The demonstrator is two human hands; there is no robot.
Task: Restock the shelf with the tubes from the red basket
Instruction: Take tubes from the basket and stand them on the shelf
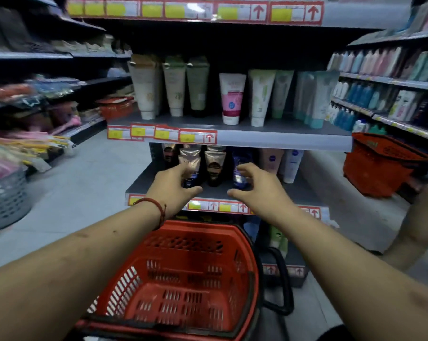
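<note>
Red plastic basket [195, 227]: just 1.
I see 2 outstretched: left hand [173, 187] and right hand [256, 187], fingers loosely spread, gripping nothing.

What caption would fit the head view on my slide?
Left hand and right hand, both open, reach toward tubes on a low shelf above the red basket.

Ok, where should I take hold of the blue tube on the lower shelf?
Probably around its middle, from the front: the blue tube stands upright, front face open, with the bronze tube close beside it. The right hand is nearest.
</note>
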